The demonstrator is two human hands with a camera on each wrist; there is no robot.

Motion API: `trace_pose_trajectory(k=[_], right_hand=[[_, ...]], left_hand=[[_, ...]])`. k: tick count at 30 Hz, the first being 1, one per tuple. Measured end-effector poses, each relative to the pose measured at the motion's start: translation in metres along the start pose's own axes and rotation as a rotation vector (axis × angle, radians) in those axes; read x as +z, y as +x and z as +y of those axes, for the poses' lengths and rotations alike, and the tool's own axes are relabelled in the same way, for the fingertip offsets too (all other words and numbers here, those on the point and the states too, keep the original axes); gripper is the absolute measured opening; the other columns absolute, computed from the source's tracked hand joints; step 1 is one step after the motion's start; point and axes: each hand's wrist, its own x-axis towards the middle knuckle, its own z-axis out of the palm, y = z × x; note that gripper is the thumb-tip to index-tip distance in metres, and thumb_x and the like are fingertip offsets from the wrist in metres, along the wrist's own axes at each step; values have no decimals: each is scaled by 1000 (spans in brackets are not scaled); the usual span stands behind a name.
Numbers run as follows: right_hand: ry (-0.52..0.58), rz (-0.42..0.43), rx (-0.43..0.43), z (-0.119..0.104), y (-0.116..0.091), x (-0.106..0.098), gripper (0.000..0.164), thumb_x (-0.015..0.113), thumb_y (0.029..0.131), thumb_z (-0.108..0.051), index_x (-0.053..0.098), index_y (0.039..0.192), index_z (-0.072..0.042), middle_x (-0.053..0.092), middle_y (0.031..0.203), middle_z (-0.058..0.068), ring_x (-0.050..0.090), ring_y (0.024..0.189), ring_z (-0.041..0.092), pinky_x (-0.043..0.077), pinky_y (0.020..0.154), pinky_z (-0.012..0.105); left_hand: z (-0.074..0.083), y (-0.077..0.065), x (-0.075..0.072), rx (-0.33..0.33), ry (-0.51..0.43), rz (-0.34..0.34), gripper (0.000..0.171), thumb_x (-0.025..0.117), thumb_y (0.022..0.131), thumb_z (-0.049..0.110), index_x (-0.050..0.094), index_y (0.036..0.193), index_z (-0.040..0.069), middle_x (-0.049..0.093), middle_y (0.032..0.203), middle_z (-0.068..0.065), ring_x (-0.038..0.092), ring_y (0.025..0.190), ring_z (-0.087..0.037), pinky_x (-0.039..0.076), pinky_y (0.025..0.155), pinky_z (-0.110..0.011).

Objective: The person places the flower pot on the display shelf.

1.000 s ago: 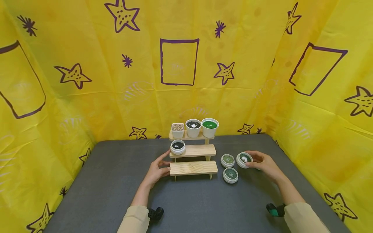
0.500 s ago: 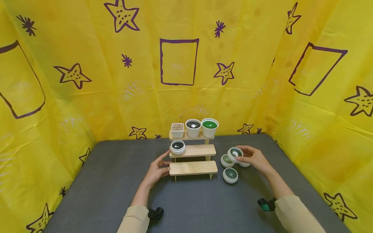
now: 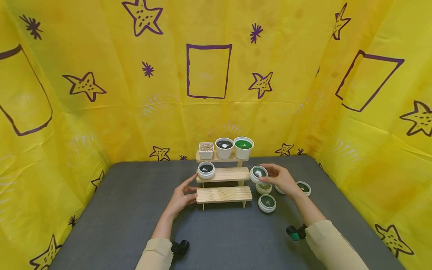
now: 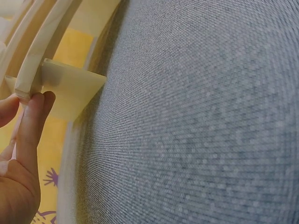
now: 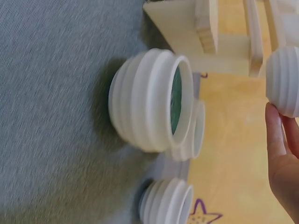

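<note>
A three-step wooden stand [image 3: 224, 194] stands on the dark table. At its left end my left hand [image 3: 180, 198] pinches the edge of the lowest shelf; the left wrist view shows thumb and fingers [image 4: 31, 133] on either side of the board. My right hand [image 3: 282, 180] holds a white ribbed pot [image 3: 255, 178] with a green and white filling, raised by the right end of the middle shelf. In the right wrist view its fingertips grip the pot [image 5: 282, 81] from below. A similar pot with dark filling [image 3: 206, 171] sits at the left of the middle shelf.
On the top shelf are a square pot of beige granules [image 3: 206, 151], a dark-filled cup [image 3: 224, 150] and a green-filled cup [image 3: 243, 150]. Right of the stand sit several ribbed pots, including a near one [image 3: 267, 204] and a far-right one [image 3: 304, 188]. Yellow cloth [image 3: 209, 120] hangs behind.
My right hand has carried the ribbed pot left and up, from above the table pots toward the middle shelf's right end. My left hand has stayed on the stand.
</note>
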Motion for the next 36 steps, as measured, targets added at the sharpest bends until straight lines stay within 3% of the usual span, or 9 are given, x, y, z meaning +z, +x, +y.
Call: trace_pose_trajectory(k=[5, 14, 22, 30, 36], right_hand=[[36, -12, -20, -6, 5, 10, 57, 78, 84, -23, 59, 135, -9, 63, 133, 19, 63, 116, 32, 52, 87, 22], [-3, -14, -28, -20, 15, 30, 56, 78, 84, -25, 59, 135, -10, 64, 132, 17, 63, 112, 29, 53, 85, 26], [57, -23, -26, -29, 22, 53, 57, 79, 83, -24, 59, 135, -12, 64, 133, 14, 62, 116, 30, 53, 91, 30], [140, -29, -55, -35, 31, 70, 54, 80, 82, -18, 61, 133, -10, 64, 132, 16, 61, 117, 32, 53, 87, 28], [137, -2, -56, -39, 38, 80, 55, 80, 82, -17, 61, 132, -8, 65, 131, 17, 63, 117, 33, 55, 90, 33]], left_hand=[[0, 1, 0, -2, 1, -2, 72, 64, 86, -6, 47, 147, 29, 65, 122, -26, 68, 96, -22, 61, 81, -40], [-1, 1, 0, 17, 23, 7, 72, 64, 86, -7, 47, 148, 26, 65, 121, -27, 69, 96, -23, 61, 82, -41], [-2, 0, -1, 11, 22, 1, 72, 63, 86, -6, 46, 148, 27, 64, 121, -27, 69, 96, -22, 61, 79, -37], [-2, 0, 0, 6, 20, -9, 71, 64, 87, -5, 47, 148, 29, 64, 122, -26, 68, 98, -23, 60, 81, -38], [-2, 1, -1, 9, 11, -10, 72, 63, 87, -6, 46, 148, 28, 64, 122, -27, 69, 95, -21, 60, 79, -35]])
